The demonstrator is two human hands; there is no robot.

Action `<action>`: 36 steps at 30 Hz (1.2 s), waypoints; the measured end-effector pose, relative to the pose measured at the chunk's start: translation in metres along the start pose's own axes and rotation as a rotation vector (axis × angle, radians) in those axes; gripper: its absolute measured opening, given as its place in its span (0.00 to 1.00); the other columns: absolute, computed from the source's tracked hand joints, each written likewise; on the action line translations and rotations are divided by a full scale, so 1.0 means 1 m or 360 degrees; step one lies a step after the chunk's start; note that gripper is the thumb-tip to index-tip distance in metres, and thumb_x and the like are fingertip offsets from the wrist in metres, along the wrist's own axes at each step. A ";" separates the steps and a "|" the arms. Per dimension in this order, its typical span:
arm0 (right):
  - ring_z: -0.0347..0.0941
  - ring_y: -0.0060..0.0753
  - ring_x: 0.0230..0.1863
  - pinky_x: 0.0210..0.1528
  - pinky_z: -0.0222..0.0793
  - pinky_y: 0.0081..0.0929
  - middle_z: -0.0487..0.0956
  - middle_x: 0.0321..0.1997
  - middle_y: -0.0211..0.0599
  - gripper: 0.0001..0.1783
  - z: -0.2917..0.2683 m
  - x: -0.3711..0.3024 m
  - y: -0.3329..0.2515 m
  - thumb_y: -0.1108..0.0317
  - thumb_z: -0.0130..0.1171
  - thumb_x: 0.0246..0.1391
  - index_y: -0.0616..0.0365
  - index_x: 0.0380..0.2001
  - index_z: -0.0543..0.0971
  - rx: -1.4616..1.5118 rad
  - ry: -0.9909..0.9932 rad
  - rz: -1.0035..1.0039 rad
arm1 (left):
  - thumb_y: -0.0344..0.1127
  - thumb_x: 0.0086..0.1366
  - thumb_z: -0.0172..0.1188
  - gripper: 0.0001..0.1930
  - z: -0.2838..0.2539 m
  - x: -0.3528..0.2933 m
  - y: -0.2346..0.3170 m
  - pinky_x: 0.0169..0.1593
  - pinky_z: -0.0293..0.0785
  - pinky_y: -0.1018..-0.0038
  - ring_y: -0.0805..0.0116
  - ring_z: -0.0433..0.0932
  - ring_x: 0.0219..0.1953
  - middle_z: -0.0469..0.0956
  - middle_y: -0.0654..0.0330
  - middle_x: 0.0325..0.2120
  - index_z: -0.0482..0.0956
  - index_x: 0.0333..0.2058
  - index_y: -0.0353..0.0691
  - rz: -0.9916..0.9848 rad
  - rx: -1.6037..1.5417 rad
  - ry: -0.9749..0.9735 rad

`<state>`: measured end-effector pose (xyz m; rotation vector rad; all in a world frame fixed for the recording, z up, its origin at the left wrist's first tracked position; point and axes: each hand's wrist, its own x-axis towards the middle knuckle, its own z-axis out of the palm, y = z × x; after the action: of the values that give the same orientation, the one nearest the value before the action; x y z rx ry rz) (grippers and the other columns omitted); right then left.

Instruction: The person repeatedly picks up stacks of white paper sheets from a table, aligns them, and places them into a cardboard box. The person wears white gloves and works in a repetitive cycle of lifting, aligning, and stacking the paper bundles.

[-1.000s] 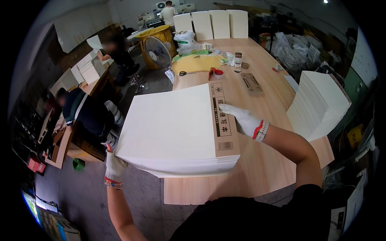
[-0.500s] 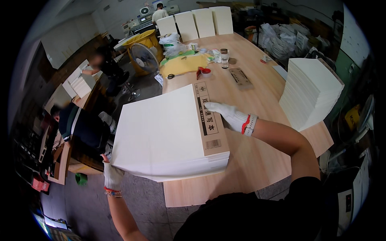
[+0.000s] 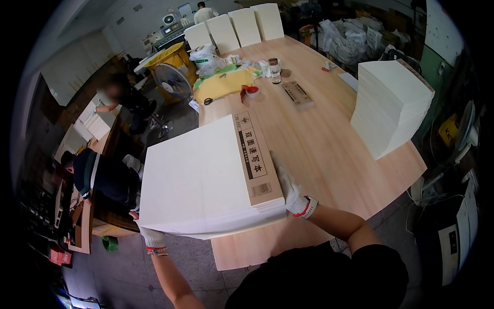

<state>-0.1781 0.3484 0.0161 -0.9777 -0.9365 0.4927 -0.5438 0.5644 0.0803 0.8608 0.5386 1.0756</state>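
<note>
A thick stack of white paper pads point(image 3: 190, 172) lies at the near left of the wooden table, sticking out past its left edge. Along its right side the top pad has a brown printed band point(image 3: 256, 159). My left hand point(image 3: 151, 235), in a white knit glove, grips the stack's near left corner; its fingers are partly hidden by the paper. My gloved right hand point(image 3: 289, 188) lies with stretched fingers against the stack's right side, near the front corner.
A tall paper stack point(image 3: 388, 110) stands at the table's right edge, several upright stacks point(image 3: 244, 27) at the far end. Scissors point(image 3: 212, 100), a red tape dispenser point(image 3: 249, 91), a jar point(image 3: 275, 71) and a brown-wrapped block point(image 3: 297, 95) lie between. People work at left benches.
My right hand has moved off the brown band on top, down to the stack's right side. My left hand stays at the near left corner. The view has shifted slightly.
</note>
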 end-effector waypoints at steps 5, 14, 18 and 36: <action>0.39 0.43 0.69 0.68 0.35 0.32 0.46 0.68 0.54 0.33 0.003 -0.002 -0.012 0.55 0.29 0.64 0.73 0.61 0.47 0.0009 -0.0027 -0.0043 | 0.73 0.56 0.37 0.44 -0.005 -0.001 0.002 0.55 0.64 0.65 0.60 0.67 0.53 0.66 0.61 0.54 0.63 0.56 0.39 0.0025 0.0053 -0.0007; 0.40 0.43 0.69 0.68 0.35 0.31 0.46 0.68 0.53 0.34 0.002 -0.001 -0.008 0.52 0.29 0.64 0.72 0.62 0.47 0.0052 0.0010 0.0087 | 0.73 0.57 0.36 0.44 -0.011 0.004 0.005 0.56 0.62 0.66 0.61 0.66 0.54 0.65 0.62 0.55 0.63 0.56 0.39 -0.0040 0.0093 -0.0178; 0.42 0.42 0.69 0.68 0.36 0.30 0.49 0.67 0.52 0.32 0.007 0.000 -0.017 0.55 0.29 0.64 0.71 0.62 0.48 0.0044 0.0043 0.0028 | 0.72 0.57 0.36 0.43 -0.030 0.011 0.005 0.56 0.62 0.67 0.61 0.66 0.54 0.65 0.61 0.55 0.63 0.56 0.38 -0.0002 0.0161 -0.0125; 0.41 0.40 0.69 0.68 0.36 0.31 0.49 0.68 0.50 0.28 0.021 0.018 -0.057 0.64 0.34 0.63 0.69 0.62 0.50 -0.0125 0.0052 -0.0256 | 0.74 0.56 0.33 0.47 0.023 -0.010 0.017 0.63 0.50 0.62 0.58 0.56 0.61 0.57 0.56 0.61 0.54 0.61 0.38 0.0193 0.0105 -0.0541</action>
<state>-0.1889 0.3430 0.0781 -0.9692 -1.0021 0.3053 -0.5394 0.5509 0.1069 1.1195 0.2399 0.9971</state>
